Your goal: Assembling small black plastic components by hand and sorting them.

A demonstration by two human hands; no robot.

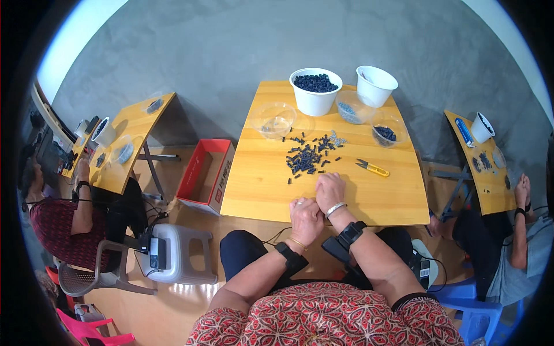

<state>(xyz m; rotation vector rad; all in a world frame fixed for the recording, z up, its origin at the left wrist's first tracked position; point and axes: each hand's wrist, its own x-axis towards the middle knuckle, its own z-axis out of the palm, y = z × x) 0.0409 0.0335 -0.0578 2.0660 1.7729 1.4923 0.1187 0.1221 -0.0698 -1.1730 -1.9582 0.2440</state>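
Note:
At the near edge of the wooden table, my left hand (306, 220) and my right hand (330, 191) are close together with their fingers curled. Whatever they hold, if anything, is hidden by the fingers. Just beyond my hands lies a loose pile of small black cylindrical parts (304, 158). Several small grey pieces (337, 139) lie at its far right side. A pair of yellow-handled thread snips (373, 168) rests to the right of the pile. Both my wrists carry black strapped devices.
Behind the pile stand a clear bowl (273, 121), a white bucket (315, 101) full of black parts, another white bucket (376, 86), and clear bowls of grey pieces (350, 112) and black parts (388, 134). A red box (203, 176) sits left on the floor. People work at side tables.

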